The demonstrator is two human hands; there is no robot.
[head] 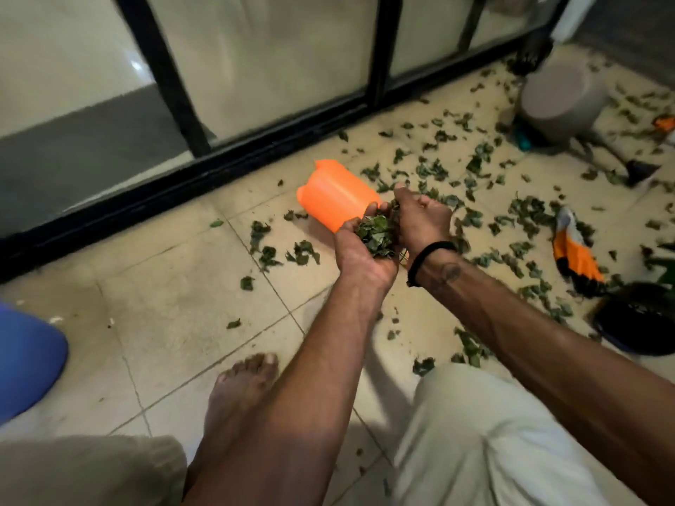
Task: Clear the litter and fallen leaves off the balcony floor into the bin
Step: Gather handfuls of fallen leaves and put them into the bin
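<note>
We see a clump of green leaves (376,233) cupped between both hands, held above the tiled floor (175,286). Our left hand (359,252) lies palm up under the clump with its fingers curled around it, and our right hand (423,219) presses in from the other side, thumb raised, a black band (429,259) on its wrist. The two hands are together, closed on the same bundle. How much of the clump sits deeper between the palms is hidden.

Just beyond the fingertips an orange plastic container (336,200) lies on its side; its mouth is covered by the hands, so we cannot tell whether it touches them. More loose leaves (475,169) are scattered across the tiles to the right, blurring toward the far corner. There a grey round pot (559,100) stands, soft and hard to read. An orange and grey glove (571,246) lies on the floor on the right, next to a dark round bin (639,319) cut off by the edge. A blue object (25,359) is cut off at the left. A black-framed sliding door (255,85) runs along the back.
</note>
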